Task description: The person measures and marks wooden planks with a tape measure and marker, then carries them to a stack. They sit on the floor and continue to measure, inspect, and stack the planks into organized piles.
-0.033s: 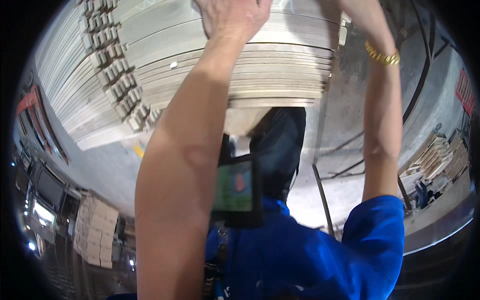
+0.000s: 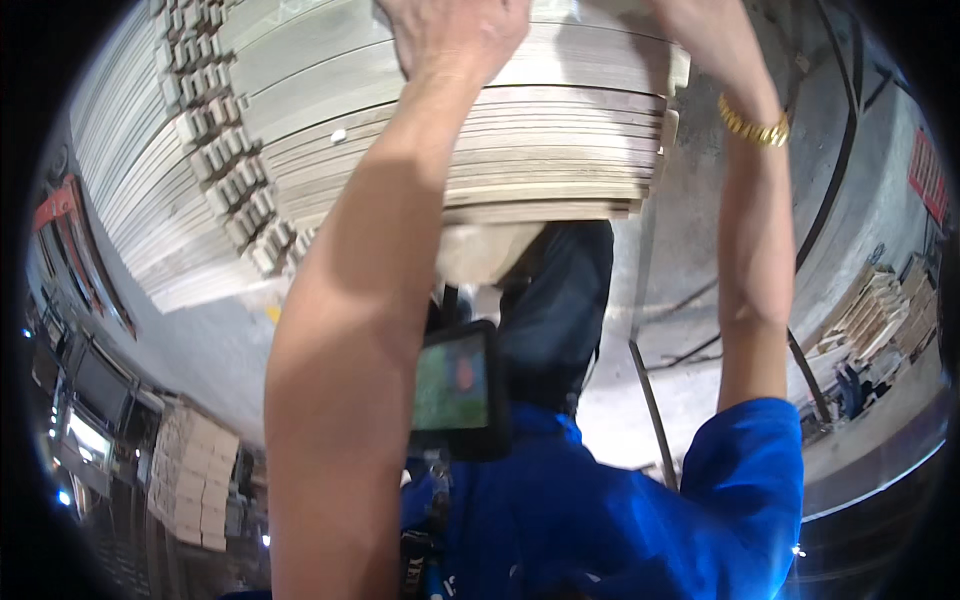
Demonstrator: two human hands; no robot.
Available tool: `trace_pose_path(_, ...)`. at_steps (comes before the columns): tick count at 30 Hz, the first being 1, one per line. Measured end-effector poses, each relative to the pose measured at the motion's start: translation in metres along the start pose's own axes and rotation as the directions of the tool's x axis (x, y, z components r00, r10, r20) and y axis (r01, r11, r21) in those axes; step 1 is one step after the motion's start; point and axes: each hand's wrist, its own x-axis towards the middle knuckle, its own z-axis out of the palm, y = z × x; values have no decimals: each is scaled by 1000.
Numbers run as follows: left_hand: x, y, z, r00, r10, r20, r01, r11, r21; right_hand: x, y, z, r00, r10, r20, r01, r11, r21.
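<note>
My left hand (image 2: 462, 38) lies over a stack of pale wooden boards (image 2: 560, 150), at the top of the view. Its fingers run past the upper edge, so their grip is hidden. At the boards' right end is my right hand (image 2: 708, 38), also cut off at the top with its fingers out of sight. A gold bracelet (image 2: 752, 124) circles the right wrist. The boards lie flat side by side, their right ends slightly uneven. A small white bit (image 2: 338, 136) rests on them left of my left forearm.
Left of the boards runs a row of notched, interlocking-looking board ends (image 2: 228, 145), with more pale strips (image 2: 130, 200) beyond. A small screen (image 2: 455, 390) hangs at my chest. Stacked wood stands at the lower left (image 2: 190, 475) and right (image 2: 860, 315). Thin dark metal bars (image 2: 655, 410) stand near my right side.
Both hands and forearms have shifted slightly left in the view. The screen at my chest has swung a little left and tilted.
</note>
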Motion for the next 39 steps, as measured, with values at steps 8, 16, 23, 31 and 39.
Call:
trace_pose_path(8, -38, -22, -32, 992, -59, -112, -29, 755, -655, -219, 47, 67, 870, -414, -268, 382, 909, -165)
trace_pose_path(16, -274, -105, -78, 908, 306, -288, -371, 904, -211, -388, 103, 181, 959, 31, -281, 15, 987, 161)
trace_pose_path(23, -345, -171, -69, 997, 75, 33, -77, 993, 89, -387, 122, 223, 926, 95, -366, 55, 924, 378)
trace_pose_path(31, -401, -170, -39, 891, -301, 340, 310, 950, 29, -319, 63, 200, 919, 32, -394, -65, 995, -71)
trace_pose_path(39, -412, -172, -47, 913, -323, 250, 352, 933, -79, -312, 101, 240, 887, -13, -462, -104, 968, -227)
